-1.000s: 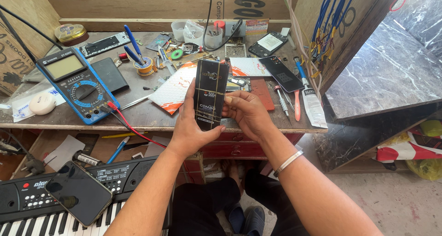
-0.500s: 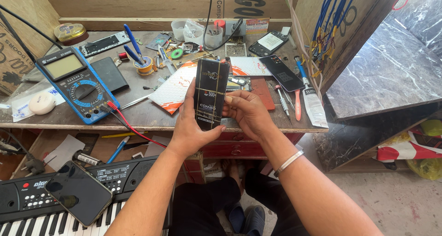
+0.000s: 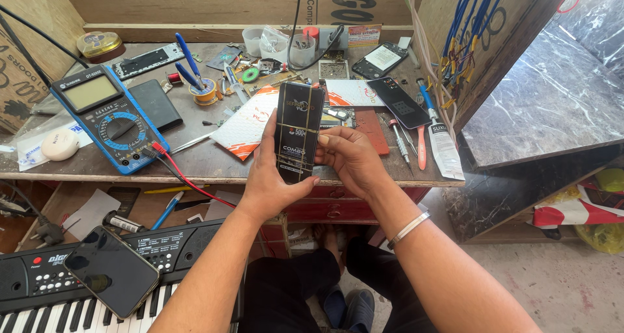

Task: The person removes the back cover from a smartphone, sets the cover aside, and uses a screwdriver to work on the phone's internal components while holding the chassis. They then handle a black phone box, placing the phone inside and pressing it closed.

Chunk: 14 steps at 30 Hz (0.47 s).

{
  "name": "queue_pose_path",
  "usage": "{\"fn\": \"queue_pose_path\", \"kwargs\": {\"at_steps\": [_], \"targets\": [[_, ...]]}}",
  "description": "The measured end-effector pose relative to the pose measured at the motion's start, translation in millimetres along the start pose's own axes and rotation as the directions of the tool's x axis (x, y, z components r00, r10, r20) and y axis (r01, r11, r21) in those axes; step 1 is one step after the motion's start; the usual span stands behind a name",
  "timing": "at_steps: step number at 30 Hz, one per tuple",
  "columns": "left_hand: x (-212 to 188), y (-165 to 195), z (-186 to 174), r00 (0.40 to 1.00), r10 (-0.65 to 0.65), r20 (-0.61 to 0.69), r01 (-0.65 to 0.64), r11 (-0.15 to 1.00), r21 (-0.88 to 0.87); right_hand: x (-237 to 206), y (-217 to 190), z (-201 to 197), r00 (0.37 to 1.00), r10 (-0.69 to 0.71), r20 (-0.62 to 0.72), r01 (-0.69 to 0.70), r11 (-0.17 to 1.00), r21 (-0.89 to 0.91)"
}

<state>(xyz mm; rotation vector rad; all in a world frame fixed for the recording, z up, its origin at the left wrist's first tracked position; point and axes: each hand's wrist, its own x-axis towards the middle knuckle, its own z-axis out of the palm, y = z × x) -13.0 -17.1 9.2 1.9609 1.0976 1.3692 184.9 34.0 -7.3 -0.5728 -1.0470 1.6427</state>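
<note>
Both hands hold a slim black box (image 3: 298, 132) upright above the near edge of the workbench (image 3: 214, 157). The left hand (image 3: 272, 177) wraps its lower left side, thumb pressed along the front edge (the other fingers sit behind and are hidden). The right hand (image 3: 351, 159) pinches the right edge with thumb and fingertips. Left of the grip, well apart, lies a blue multimeter (image 3: 107, 116) with red and black leads. Just behind the box sits a white and orange packet (image 3: 250, 122). Below the left forearm, a dark phone (image 3: 112, 271) rests on a keyboard (image 3: 39, 287).
</note>
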Motion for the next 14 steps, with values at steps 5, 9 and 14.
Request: {"fn": "queue_pose_path", "kwargs": {"at_steps": [5,9,14], "targets": [[-0.1,0.4,0.0,1.0,0.013,-0.004,-0.013,1.0,0.006,0.4,0.8,-1.1,1.0,0.001,0.004,-0.001,1.0,0.003],[0.1,1.1,-0.3,0.999,0.04,-0.004,-0.04,0.999,-0.025,0.8,1.1,-1.7,1.0,0.002,0.01,-0.002,1.0,0.004],[0.6,2.5,-0.2,1.0,0.018,0.001,-0.018,0.998,-0.052,0.6,-0.2,-0.1,1.0,0.015,-0.011,-0.015,1.0,0.005]]}}
